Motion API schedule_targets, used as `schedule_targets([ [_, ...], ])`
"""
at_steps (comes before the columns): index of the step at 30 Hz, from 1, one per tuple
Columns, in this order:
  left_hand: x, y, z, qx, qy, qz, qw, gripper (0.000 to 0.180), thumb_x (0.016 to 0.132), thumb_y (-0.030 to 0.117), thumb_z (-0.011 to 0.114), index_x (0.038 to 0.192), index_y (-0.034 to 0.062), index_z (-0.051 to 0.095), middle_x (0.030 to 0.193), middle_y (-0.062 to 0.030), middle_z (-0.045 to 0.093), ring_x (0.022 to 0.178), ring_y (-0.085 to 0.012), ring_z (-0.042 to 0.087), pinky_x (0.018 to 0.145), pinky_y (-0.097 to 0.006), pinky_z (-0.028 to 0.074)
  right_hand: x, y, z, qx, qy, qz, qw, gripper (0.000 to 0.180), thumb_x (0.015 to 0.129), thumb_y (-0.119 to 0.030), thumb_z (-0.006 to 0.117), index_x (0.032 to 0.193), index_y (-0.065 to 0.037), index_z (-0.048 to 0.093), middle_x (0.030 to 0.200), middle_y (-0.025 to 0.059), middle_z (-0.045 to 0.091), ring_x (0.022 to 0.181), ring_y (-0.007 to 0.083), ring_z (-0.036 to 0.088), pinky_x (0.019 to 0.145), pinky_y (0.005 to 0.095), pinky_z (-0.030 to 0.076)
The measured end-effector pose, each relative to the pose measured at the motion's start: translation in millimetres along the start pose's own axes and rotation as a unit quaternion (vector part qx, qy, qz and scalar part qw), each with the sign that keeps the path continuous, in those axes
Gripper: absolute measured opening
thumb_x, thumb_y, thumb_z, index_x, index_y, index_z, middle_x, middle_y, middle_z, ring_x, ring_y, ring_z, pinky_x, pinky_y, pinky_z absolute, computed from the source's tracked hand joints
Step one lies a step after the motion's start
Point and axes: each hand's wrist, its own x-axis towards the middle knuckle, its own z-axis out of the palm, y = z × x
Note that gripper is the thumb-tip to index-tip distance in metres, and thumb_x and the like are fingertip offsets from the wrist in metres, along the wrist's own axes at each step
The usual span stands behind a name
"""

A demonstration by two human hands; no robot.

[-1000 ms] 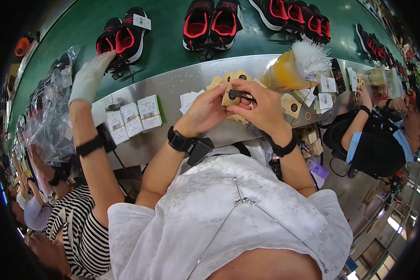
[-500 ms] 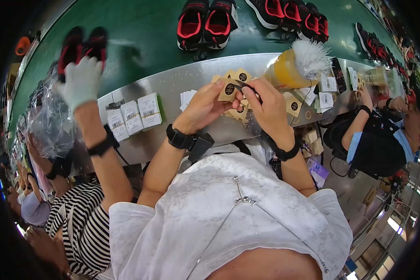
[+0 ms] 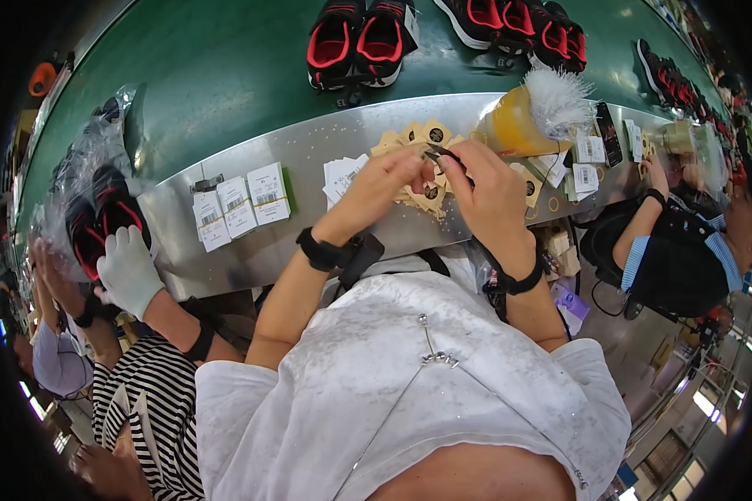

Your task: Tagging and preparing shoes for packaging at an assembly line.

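Note:
My left hand (image 3: 384,185) is closed in a pinch above the metal worktop, its fingertips close to the tip of a tool. What those fingers hold is hidden. In my right hand (image 3: 495,200) is a dark pointed tool (image 3: 435,151), perhaps small snips, its tip toward my left fingers. Beneath both hands lies a loose pile of tan card tags (image 3: 434,132) with dark round prints. A fan of white labels (image 3: 342,177) lies beside my left hand. Small pale bits are scattered around the pile.
Banded white label stacks (image 3: 241,205) lie to the left. A yellow container (image 3: 510,125) with white bristly strands (image 3: 557,104) stands right, near rubber bands (image 3: 553,204). Black-red shoes (image 3: 358,46) sit on the green surface (image 3: 226,83). At left, a co-worker's gloved hand (image 3: 129,271) touches shoes (image 3: 113,217).
The tan tag between my hands no longer shows, and my left hand has turned and closed. The co-worker's gloved hand and the shoes by it have come nearer. The far shoes have shifted slightly left.

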Motion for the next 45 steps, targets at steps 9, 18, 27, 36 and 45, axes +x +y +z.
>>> schedule_targets([
  [9, -1, -10, 9, 0.334, 0.068, 0.032, 0.940, 0.032, 0.096, 0.026, 0.041, 0.110, -0.0010, 0.053, 0.085, -0.0032, 0.052, 0.074, -0.0117, 0.047, 0.070, -0.025, 0.041, -15, 8, 9, 0.049, -0.025, 0.050, 0.997, 0.011, 0.084, -0.017, 0.057, 0.091, -0.009, 0.058, 0.073, 0.0101, 0.060, 0.061, 0.0308, 0.058, 0.050, 0.0384, 0.044],
  [18, 10, 12, -26, 0.162, 0.162, 0.012, 0.973, 0.051, 0.099, 0.032, 0.031, 0.120, -0.0121, 0.044, 0.086, -0.0054, 0.054, 0.070, -0.0109, 0.050, 0.076, -0.027, 0.045, -78, 36, -11, 0.163, -0.113, 0.164, 0.966, 0.029, 0.087, -0.007, 0.047, 0.115, 0.000, 0.051, 0.101, 0.0169, 0.057, 0.092, 0.0308, 0.055, 0.081, 0.0331, 0.043],
  [27, 11, 4, -3, 0.027, 0.061, -0.056, 0.996, 0.055, 0.097, 0.037, 0.034, 0.129, -0.0080, 0.035, 0.097, -0.0139, 0.058, 0.077, -0.0152, 0.055, 0.081, -0.031, 0.045, -130, 135, -47, -0.115, 0.039, 0.228, 0.966, 0.043, 0.081, 0.003, 0.047, 0.124, 0.000, 0.044, 0.111, 0.0162, 0.051, 0.103, 0.0285, 0.050, 0.092, 0.0351, 0.038],
  [36, -1, -13, 16, -0.052, -0.143, -0.108, 0.982, 0.068, 0.093, 0.041, 0.045, 0.143, 0.0061, 0.014, 0.115, -0.0164, 0.051, 0.095, -0.0212, 0.056, 0.090, -0.036, 0.042, -74, 49, -32, 0.198, 0.089, 0.187, 0.958, 0.014, 0.076, -0.001, 0.066, 0.090, -0.002, 0.067, 0.084, 0.0002, 0.056, 0.065, 0.0055, 0.049, 0.055, 0.0184, 0.038],
  [45, -9, 12, -14, 0.296, 0.027, -0.056, 0.953, 0.046, 0.090, 0.025, 0.054, 0.127, 0.0007, 0.042, 0.109, -0.0130, 0.055, 0.082, -0.0203, 0.062, 0.076, -0.029, 0.048, -42, 41, 12, 0.361, -0.018, 0.249, 0.898, 0.006, 0.076, -0.004, 0.068, 0.078, 0.001, 0.064, 0.073, -0.0009, 0.052, 0.064, 0.0055, 0.045, 0.057, 0.0192, 0.035],
])
